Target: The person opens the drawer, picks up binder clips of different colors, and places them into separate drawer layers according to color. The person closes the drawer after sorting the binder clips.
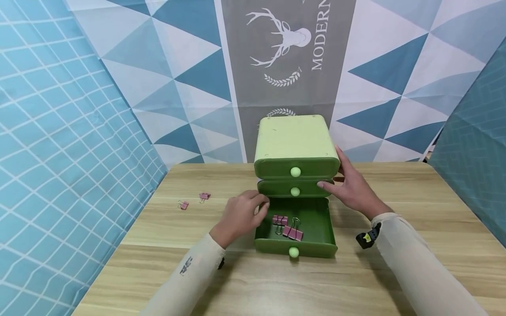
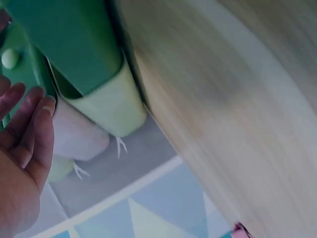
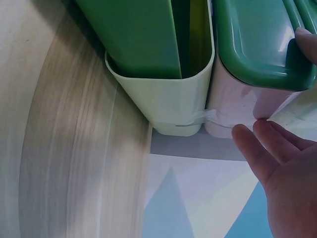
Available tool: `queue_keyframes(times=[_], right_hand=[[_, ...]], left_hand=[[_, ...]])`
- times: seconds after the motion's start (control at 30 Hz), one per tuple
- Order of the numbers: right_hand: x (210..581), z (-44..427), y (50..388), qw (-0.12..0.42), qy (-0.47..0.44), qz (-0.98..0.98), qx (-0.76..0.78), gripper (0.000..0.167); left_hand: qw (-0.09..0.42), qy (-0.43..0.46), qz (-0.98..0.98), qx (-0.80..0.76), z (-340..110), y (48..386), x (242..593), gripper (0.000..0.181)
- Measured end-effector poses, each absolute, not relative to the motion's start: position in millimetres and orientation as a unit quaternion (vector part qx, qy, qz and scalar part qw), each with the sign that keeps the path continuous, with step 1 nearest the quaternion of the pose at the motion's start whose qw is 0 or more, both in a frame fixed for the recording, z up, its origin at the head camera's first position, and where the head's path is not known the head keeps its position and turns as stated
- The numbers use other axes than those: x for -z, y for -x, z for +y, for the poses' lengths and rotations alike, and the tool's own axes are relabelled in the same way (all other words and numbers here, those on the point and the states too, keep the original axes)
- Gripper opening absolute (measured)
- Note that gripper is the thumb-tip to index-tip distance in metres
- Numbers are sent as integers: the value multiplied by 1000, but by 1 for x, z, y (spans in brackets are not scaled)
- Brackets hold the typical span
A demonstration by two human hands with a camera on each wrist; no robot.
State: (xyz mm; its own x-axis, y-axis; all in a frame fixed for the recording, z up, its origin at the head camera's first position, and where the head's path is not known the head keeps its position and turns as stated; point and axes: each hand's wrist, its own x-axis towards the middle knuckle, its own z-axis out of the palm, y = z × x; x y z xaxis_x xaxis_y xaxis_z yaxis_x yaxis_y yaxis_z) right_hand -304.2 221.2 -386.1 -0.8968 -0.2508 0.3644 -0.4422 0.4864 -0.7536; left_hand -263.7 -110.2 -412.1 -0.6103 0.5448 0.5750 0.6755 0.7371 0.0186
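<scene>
A small stacked drawer organizer (image 1: 294,138) with a pale green top and dark green fronts stands on the table. Its bottom drawer (image 1: 316,250) is pulled out, with pink binder clips (image 1: 293,232) lying inside. My left hand (image 1: 242,215) is over that drawer's left edge, fingers bent; the left wrist view shows nothing between the visible fingers (image 2: 42,129). At the organizer's right side, my right hand (image 1: 353,188) holds it: the thumb lies on the middle drawer's front (image 1: 276,188), and fingertips (image 3: 242,134) touch the pinkish side wall in the right wrist view.
Two pink binder clips, one nearer (image 1: 183,205) and one farther (image 1: 204,196), lie on the wooden table (image 1: 158,263) left of the organizer. Patterned cloth (image 1: 189,87) hangs behind, and a blue grid cloth (image 1: 59,131) borders the left side.
</scene>
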Motion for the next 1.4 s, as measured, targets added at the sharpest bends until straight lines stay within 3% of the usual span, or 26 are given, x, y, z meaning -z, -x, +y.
queue_keyframes(times=[0.4, 0.63, 1.07, 1.4], right_hand=[[380, 219, 304, 107, -195, -857, -464, 111], [374, 217, 304, 100, -208, -857, -461, 112], [377, 216, 301, 94, -209, -856, -463, 111], [372, 216, 300, 101, -214, -854, -464, 110]], left_hand=[[311, 318, -890, 103, -157, 269, 426, 24], [315, 249, -913, 74, -201, 276, 426, 22], [229, 135, -964, 9, -260, 292, 418, 14], [169, 96, -981, 2, -267, 307, 414, 21]])
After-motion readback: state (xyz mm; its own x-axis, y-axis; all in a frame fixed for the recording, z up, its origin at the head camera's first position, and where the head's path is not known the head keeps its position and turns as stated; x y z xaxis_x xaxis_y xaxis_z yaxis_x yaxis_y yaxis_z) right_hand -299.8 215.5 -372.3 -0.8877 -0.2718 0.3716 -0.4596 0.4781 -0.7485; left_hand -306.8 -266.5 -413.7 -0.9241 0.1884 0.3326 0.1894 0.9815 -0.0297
